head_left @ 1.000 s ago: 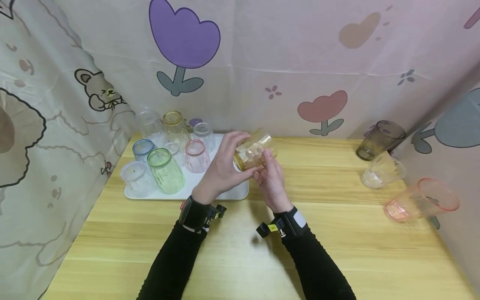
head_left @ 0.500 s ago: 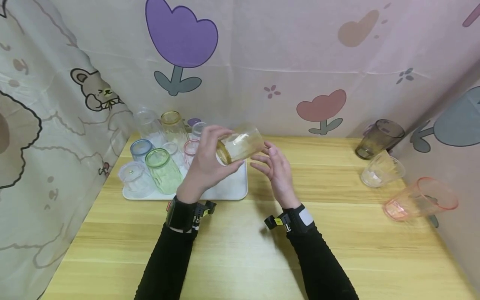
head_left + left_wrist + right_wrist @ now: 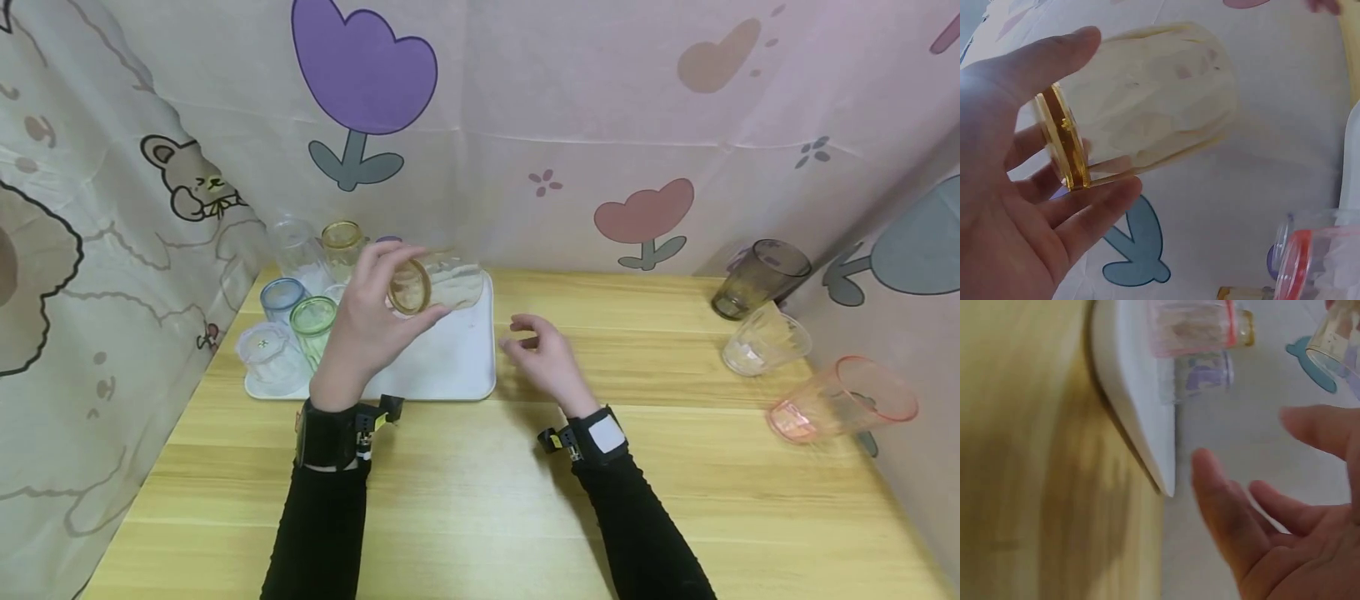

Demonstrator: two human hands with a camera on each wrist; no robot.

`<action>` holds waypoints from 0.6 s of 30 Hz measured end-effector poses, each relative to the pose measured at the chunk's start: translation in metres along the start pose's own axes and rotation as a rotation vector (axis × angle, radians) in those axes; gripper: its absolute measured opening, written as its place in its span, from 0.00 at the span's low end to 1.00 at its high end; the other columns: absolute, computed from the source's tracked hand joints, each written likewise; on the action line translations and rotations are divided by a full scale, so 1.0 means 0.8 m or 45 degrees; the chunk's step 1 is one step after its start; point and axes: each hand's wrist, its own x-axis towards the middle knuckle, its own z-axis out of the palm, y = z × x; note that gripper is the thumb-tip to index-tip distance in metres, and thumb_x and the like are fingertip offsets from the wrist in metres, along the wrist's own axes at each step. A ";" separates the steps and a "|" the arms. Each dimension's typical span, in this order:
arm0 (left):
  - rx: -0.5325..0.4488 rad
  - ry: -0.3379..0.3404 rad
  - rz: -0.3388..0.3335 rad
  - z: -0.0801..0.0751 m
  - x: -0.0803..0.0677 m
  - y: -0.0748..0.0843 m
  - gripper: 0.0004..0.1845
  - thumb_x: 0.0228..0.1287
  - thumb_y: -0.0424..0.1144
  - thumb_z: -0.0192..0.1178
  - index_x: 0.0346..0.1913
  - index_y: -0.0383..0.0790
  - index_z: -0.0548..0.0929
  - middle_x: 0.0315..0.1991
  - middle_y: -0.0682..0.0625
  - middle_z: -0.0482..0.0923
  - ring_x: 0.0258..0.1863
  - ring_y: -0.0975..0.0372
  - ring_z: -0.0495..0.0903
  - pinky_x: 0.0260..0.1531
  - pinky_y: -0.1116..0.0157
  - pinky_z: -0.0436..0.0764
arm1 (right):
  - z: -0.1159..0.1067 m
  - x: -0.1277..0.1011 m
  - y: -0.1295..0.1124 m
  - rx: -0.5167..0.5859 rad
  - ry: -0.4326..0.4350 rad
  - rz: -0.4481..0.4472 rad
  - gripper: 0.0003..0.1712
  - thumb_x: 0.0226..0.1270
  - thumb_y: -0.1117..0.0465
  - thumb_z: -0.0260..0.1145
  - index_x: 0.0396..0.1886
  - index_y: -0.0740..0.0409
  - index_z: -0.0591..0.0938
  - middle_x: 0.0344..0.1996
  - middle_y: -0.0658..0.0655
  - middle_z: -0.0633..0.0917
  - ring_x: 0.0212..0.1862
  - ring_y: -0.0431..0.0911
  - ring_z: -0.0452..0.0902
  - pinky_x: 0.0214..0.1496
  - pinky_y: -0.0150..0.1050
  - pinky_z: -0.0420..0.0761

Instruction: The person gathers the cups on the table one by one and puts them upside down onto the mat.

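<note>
An amber-tinted glass (image 3: 456, 282) is in my left hand (image 3: 360, 329), raised above the white tray (image 3: 450, 371). In the left wrist view, thumb and fingers grip the glass (image 3: 1154, 100) around its thick amber base. It lies on its side, mouth pointing right. My right hand (image 3: 550, 360) holds nothing, its fingers loosely bent over the table right of the tray. Several glasses occupy the tray's left part, among them a green glass (image 3: 313, 321), a blue one (image 3: 282, 300) and a clear one (image 3: 268, 354). The left hand hides some of them.
Along the table's right side stand a smoky dark glass (image 3: 753, 283), a clear glass (image 3: 757, 343) and an orange-pink glass (image 3: 832, 404). A patterned curtain (image 3: 510, 100) hangs behind the table. In the right wrist view, a pink glass (image 3: 1191, 328) stands on the tray.
Both hands held the amber glass at first. The right hand let go and drew away, its fingers bending. The left hand carried the glass left over the tray, swinging its base toward me.
</note>
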 end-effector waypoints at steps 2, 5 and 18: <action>0.011 -0.024 -0.023 -0.003 -0.001 0.000 0.39 0.51 0.38 0.83 0.66 0.34 0.78 0.64 0.38 0.73 0.64 0.50 0.74 0.66 0.53 0.75 | 0.007 -0.002 0.000 -0.088 -0.066 0.024 0.34 0.71 0.56 0.71 0.72 0.63 0.74 0.63 0.63 0.81 0.55 0.58 0.83 0.51 0.48 0.87; 0.021 -0.065 -0.070 -0.006 -0.002 -0.001 0.39 0.53 0.38 0.81 0.68 0.34 0.76 0.67 0.40 0.74 0.67 0.50 0.74 0.68 0.52 0.74 | 0.019 -0.004 0.001 -0.169 -0.148 0.058 0.35 0.69 0.59 0.73 0.72 0.66 0.73 0.63 0.65 0.80 0.54 0.56 0.85 0.47 0.43 0.88; 0.106 -0.319 -0.312 -0.017 -0.004 -0.005 0.36 0.58 0.40 0.77 0.69 0.36 0.76 0.68 0.40 0.75 0.70 0.46 0.69 0.70 0.45 0.69 | 0.045 -0.006 0.008 -0.406 -0.125 -0.013 0.31 0.62 0.71 0.74 0.65 0.73 0.77 0.52 0.68 0.81 0.45 0.53 0.82 0.42 0.40 0.86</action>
